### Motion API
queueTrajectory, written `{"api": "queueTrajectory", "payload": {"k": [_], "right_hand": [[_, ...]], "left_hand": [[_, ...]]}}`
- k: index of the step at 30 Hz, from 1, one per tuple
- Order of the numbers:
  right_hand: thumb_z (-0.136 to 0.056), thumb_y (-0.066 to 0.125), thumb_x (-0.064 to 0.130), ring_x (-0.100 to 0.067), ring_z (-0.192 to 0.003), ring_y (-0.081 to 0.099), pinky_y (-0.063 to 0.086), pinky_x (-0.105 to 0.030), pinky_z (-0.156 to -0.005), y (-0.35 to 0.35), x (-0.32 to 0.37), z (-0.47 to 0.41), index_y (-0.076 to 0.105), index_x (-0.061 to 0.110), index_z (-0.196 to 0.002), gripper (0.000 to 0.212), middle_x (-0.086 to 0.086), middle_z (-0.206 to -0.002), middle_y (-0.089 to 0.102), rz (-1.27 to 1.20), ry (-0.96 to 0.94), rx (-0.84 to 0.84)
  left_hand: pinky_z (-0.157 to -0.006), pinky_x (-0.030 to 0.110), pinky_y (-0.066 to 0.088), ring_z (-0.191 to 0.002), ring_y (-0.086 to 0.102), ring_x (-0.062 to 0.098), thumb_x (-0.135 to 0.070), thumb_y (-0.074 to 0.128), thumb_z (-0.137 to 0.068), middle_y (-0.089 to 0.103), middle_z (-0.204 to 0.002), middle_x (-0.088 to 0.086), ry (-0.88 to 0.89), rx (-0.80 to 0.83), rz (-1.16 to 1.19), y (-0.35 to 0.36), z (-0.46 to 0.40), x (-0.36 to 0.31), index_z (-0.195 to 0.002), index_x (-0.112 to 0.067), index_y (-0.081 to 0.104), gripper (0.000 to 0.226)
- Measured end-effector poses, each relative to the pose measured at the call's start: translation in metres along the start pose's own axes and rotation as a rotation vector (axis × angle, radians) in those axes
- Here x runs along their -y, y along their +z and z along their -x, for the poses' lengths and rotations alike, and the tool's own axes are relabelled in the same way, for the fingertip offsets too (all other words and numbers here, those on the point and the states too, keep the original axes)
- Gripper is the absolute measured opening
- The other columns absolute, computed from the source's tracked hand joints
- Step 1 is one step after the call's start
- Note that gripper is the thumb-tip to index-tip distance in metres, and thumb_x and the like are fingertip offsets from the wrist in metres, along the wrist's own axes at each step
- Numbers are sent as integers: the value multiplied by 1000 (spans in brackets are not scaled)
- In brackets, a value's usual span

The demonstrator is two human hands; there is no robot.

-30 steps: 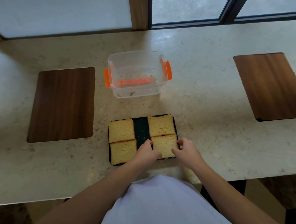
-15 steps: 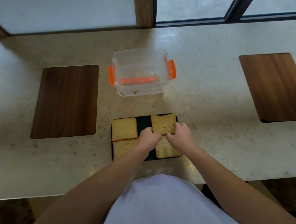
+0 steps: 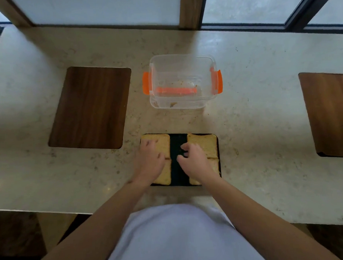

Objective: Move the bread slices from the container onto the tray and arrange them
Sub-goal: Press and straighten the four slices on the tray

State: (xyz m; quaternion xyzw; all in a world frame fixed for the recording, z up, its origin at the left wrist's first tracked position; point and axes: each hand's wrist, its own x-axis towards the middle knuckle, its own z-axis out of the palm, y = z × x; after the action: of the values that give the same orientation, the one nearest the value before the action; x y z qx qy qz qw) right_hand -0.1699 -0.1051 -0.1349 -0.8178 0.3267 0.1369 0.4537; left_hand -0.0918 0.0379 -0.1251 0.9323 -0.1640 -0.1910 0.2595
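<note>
Head view shows both hands moved from the near right slice, where they worked together a second ago, to separate posts: the left hand [image 3: 150,161] now lies over the left column of bread, fingers spread flat across the far left slice [image 3: 160,145] and reaching its outer edge, while the right hand [image 3: 194,160] sits over the inner edge of the right column with its fingers loosely curled above the bare dark strip of the tray [image 3: 179,169]. Neither hand grips a slice; the left is open and pressing or nudging, and the right is half curled with nothing between its fingers so far as can be seen. All four slices are on the tray in two columns, and the clear container [image 3: 183,83] beyond it on the counter [image 3: 256,124] holds only crumbs and an orange piece, so the moving looks finished and what remains is squaring up the rows. Much is covered: the near left slice [image 3: 165,176] shows only a strip beside the left wrist, the near right slice [image 3: 214,165] only a sliver past the right wrist, and the far right slice [image 3: 204,145] loses its inner corner to the fingers. Whether the fingertips actually touch the bread cannot be told, and the picture is slightly blurred. Two dark wooden boards [image 3: 91,106] lie well apart to either side, the right one cut off.
</note>
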Motion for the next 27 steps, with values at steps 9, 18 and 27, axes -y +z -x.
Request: {"api": "queueTrajectory", "payload": {"k": [9, 18, 27], "right_hand": [[-90, 54, 32, -3, -76, 45, 35, -18, -54, 42, 24, -12, 44, 18, -146, 58, -8, -145, 40, 117, 8, 143], [-90, 57, 26, 3, -70, 47, 44, -22, -62, 35, 24, -15, 53, 14, -132, 44, 10, -91, 56, -27, 105, 126], [-86, 60, 29, -13, -82, 60, 53, -36, -71, 33, 36, -22, 51, 17, -118, 35, 4, -93, 59, -138, 220, 117]], "left_hand": [[-74, 33, 45, -92, 48, 26, -13, 55, -91, 48, -114, 20, 12, 69, -189, -6, 22, 45, -121, -4, 55, 31], [-89, 38, 45, -107, 50, 28, -18, 58, -87, 51, -122, 16, -135, 91, 8, -6, 8, 49, -127, -3, 55, 43], [-70, 33, 46, -84, 55, 10, -23, 61, -83, 58, -97, -3, -486, 117, 429, -14, -15, 50, -125, -8, 55, 45]]}}
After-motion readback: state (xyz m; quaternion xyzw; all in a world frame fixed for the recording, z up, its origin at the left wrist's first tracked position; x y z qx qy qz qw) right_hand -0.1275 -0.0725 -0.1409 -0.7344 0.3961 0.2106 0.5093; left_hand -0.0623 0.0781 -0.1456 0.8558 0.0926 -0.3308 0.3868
